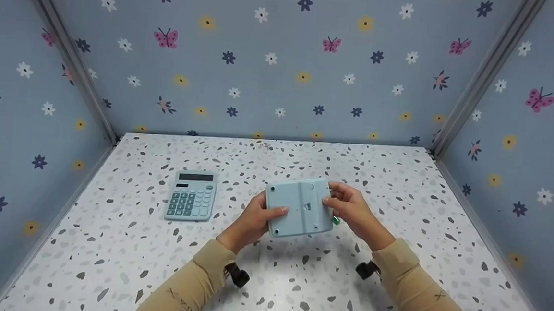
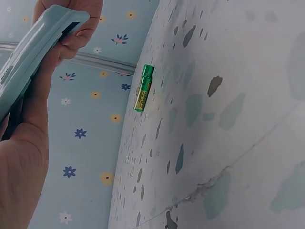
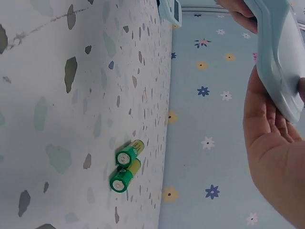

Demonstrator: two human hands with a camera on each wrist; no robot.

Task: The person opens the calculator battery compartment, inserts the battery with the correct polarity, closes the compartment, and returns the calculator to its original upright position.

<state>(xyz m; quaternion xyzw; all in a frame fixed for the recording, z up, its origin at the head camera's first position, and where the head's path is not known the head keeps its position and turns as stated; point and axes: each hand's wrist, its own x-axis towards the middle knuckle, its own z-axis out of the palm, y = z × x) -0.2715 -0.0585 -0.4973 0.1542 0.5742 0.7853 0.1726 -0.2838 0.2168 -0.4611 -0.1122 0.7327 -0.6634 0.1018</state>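
My left fingers [image 1: 278,212] and right fingers [image 1: 336,205] grip the device [image 1: 299,212] by opposite edges, back toward me, likely steadying it; two batteries [image 3: 129,153] lie nearby on the counter [image 1: 279,280].

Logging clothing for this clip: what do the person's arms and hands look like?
The left hand and right hand are ungloved. The long tan sleeves bear small dark markings, and a black device sits by each wrist.

The boxy plastic device [image 1: 297,219] is pale blue, the cylindrical batteries [image 3: 125,175] green and gold, the tabletop [image 1: 400,192] grey-flecked white.
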